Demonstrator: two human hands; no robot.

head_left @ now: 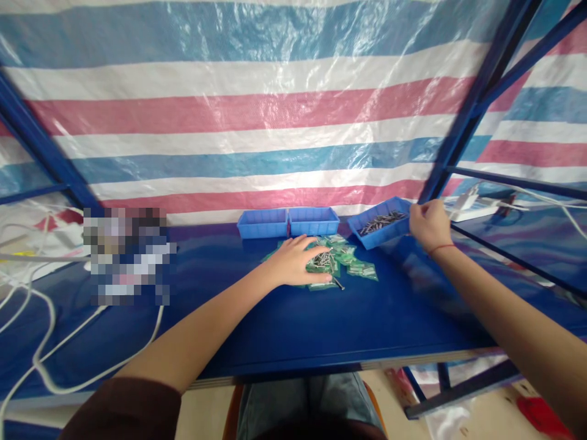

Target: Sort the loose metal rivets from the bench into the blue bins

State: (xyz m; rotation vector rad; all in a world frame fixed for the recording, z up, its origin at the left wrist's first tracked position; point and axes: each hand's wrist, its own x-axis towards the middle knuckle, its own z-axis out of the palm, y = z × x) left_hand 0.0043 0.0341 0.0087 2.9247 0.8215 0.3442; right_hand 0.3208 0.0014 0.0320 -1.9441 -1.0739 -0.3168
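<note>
My right hand (430, 225) grips the right end of a blue plastic bin (386, 237) that holds a heap of dark screws (381, 222); the bin sits at an angle. My left hand (296, 261) lies spread over a pile of loose silvery screws (323, 261) and small green-marked plastic bags (362, 269). Its fingers are apart and curve around the pile, with nothing visibly grasped. One longer screw (338, 283) lies on the table just right of my left thumb. Part of the pile is hidden under the left hand.
Two more blue bins (262, 229) stand side by side behind the pile, against a striped plastic sheet (275, 116). White cables (50, 366) run over the blue table (293, 342) at left. Blue metal frame posts (463, 128) rise on both sides; a white power strip (477, 211) lies at right.
</note>
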